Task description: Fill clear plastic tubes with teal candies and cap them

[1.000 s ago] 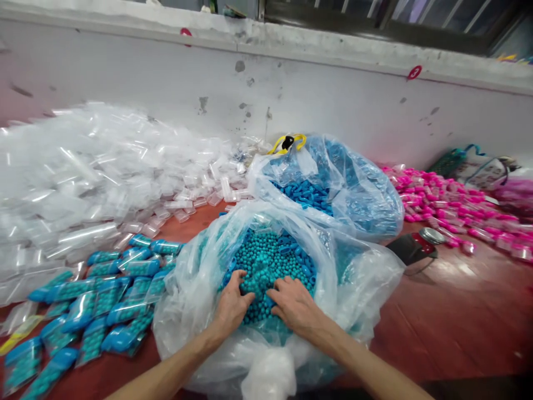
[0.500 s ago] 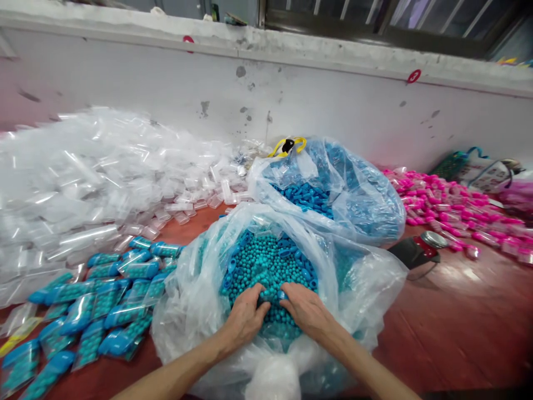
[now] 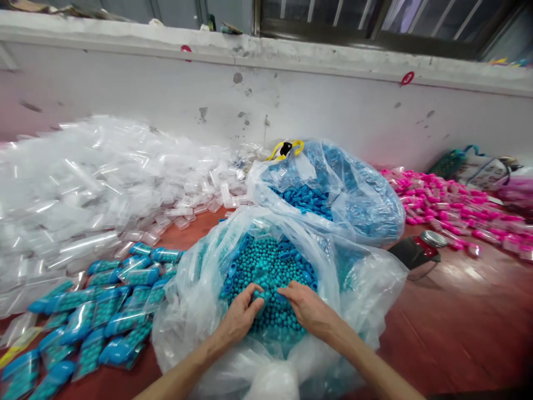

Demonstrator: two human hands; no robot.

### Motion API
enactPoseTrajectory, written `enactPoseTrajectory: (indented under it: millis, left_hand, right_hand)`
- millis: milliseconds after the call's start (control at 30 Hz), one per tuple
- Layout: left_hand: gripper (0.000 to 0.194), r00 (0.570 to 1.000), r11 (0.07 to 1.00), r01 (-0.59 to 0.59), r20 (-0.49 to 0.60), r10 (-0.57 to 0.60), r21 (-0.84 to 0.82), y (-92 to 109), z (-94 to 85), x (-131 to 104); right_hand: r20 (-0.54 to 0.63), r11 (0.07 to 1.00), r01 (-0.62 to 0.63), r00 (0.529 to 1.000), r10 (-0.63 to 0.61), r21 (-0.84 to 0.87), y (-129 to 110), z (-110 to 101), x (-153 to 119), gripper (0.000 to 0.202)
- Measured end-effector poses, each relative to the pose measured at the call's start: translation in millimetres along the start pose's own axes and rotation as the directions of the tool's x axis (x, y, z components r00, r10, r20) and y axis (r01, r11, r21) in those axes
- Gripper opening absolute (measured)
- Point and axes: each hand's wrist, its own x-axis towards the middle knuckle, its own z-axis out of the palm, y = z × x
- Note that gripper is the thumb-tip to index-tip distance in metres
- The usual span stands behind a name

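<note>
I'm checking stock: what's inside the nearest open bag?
Teal beads, with blue pieces toward the left and right edges. Anything beneath this top layer is covered, so it can't be seen.

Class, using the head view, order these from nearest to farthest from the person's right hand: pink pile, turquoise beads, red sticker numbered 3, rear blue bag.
1. Turquoise beads: beside the right hand.
2. Rear blue bag: behind the beads.
3. Pink pile: farther off, to the right.
4. Red sticker: high at the back.

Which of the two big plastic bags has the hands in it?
The nearer bag, showing teal beads; the farther bag, behind it, shows blue pieces, no beads.
</note>
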Motion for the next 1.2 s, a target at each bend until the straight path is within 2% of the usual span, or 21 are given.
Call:
enactPoseTrajectory:
  millis: [133, 267, 367, 467, 600, 667, 767, 833, 900, 933, 1000, 1100, 1167, 1200]
  left_hand:
    - [0.04, 0.996, 0.986, 0.07, 0.058, -0.062, -0.149, -3, 0.9, 4]
    - [0.041, 0.996, 0.982, 0.039, 0.083, -0.024, -0.185, -4, 4.8, 6]
    - [0.042, 0.996, 0.962, 0.062, 0.08, -0.042, -0.268, -1, 5.8, 4]
    - [0.044, 0.992, 0.925, 0.113, 0.098, -0.082, -0.364, 4, 6.7, 1]
    - [0.056, 0.993, 0.91, 0.116, 0.06, -0.1, -0.398, 5, 11.4, 1]
    - [0.054, 0.996, 0.919, 0.085, 0.034, -0.077, -0.384, 3, 14.3, 2]
    - [0.039, 0.998, 0.94, 0.052, -0.004, -0.057, -0.336, 1, 16.9, 2]
    - [0.03, 0.997, 0.954, 0.059, -0.028, -0.071, -0.292, 2, 16.8, 1]
    - [0.028, 0.995, 0.963, 0.081, -0.033, -0.092, -0.256, 4, 14.9, -1]
    - [0.029, 0.995, 0.965, 0.09, -0.028, -0.1, -0.247, 6, 13.4, -1]
    - [0.033, 0.994, 0.965, 0.106, 0.003, -0.108, -0.24, 8, 9.9, -2]
    - [0.036, 0.994, 0.969, 0.09, 0.076, -0.074, -0.231, 10, 6.4, -2]
    - [0.033, 0.994, 0.976, 0.058, 0.1, -0.038, -0.209, 12, 6.6, -3]
    - [0.032, 0.996, 0.98, 0.045, 0.09, -0.029, -0.192, 13, 7.4, -5]
  right_hand:
    - [-0.127, 0.976, -0.091, 0.985, 0.117, 0.2, -5, -6, 0, 0.025]
    - [-0.171, 0.921, -0.1, 0.97, 0.175, 0.377, -23, 1, 9, 0.017]
    - [-0.198, 0.907, -0.105, 0.96, 0.2, 0.408, -26, 8, 13, 0.017]
    - [-0.154, 0.889, -0.121, 0.966, 0.208, 0.442, -24, 11, 11, 0.019]
    - [-0.149, 0.865, -0.162, 0.954, 0.26, 0.475, -23, 13, 9, 0.02]
    - [-0.176, 0.882, -0.142, 0.954, 0.244, 0.449, -24, 15, 9, 0.02]
    - [-0.178, 0.909, -0.041, 0.976, 0.125, 0.414, -23, 17, 8, 0.019]
    - [-0.179, 0.921, 0.021, 0.982, 0.053, 0.388, -20, 16, 7, 0.019]
    - [-0.157, 0.911, 0.037, 0.987, 0.031, 0.411, -15, 14, 5, 0.018]
    - [-0.123, 0.889, 0.017, 0.991, 0.045, 0.458, -12, 13, 4, 0.016]
    - [0.0, 0.792, -0.102, 0.992, 0.128, 0.602, -5, 9, 4, 0.017]
    - [0.16, 0.545, -0.299, 0.944, 0.289, 0.783, 3, 6, 8, 0.024]
    - [0.122, 0.461, -0.292, 0.923, 0.364, 0.838, 2, 5, 12, 0.034]
    - [0.068, 0.478, -0.256, 0.924, 0.375, 0.84, 0, 4, 14, 0.038]
